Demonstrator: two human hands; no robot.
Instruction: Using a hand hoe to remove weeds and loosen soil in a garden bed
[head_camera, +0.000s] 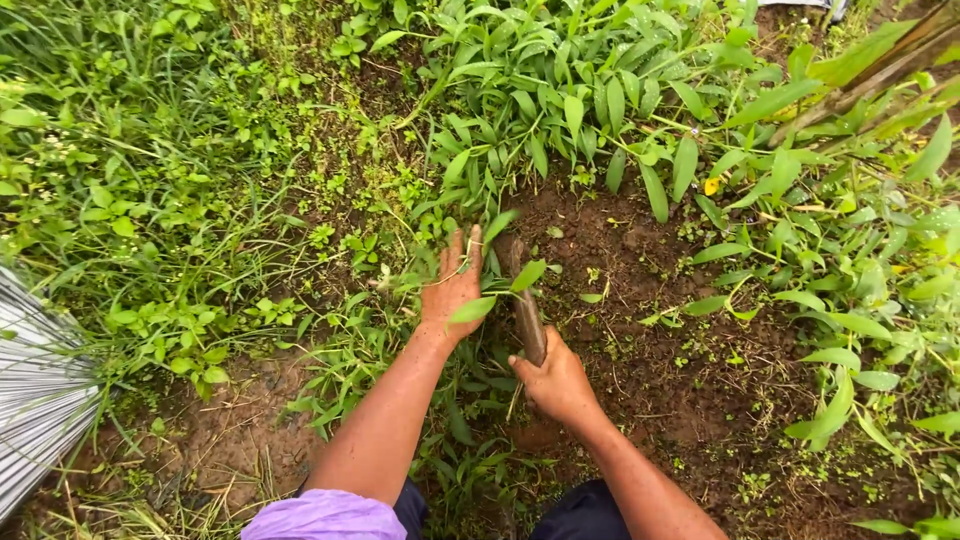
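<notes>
**Two hands at the foot of a leafy clump**

The right hand (556, 382) is clenched around the wooden handle (527, 312) of a tool, its grip closed near the handle's lower end. The handle rises from the fist toward the leafy clump (560, 110), and its far end sinks into the dark soil (640, 300) just below that clump; the working end is hidden by earth and leaves, so its kind cannot be told.

The left hand (452, 285) lies just beside the handle, on its left, fingers stretched out and spread, pressed down among the low leaves at the clump's base. Its grip is released; it closes on nothing that can be seen, though a broad leaf covers part of the palm side.

Bare soil spreads to the right of the clump, dotted with tiny seedlings. Left of the clump grows thick grass (130, 200) mixed with small weeds. Well away from the clump, at the frame's left edge, a pale striped sheet (35, 400) lies on the ground. A lilac sleeve (325, 518) shows at the bottom edge, on the left arm.
</notes>
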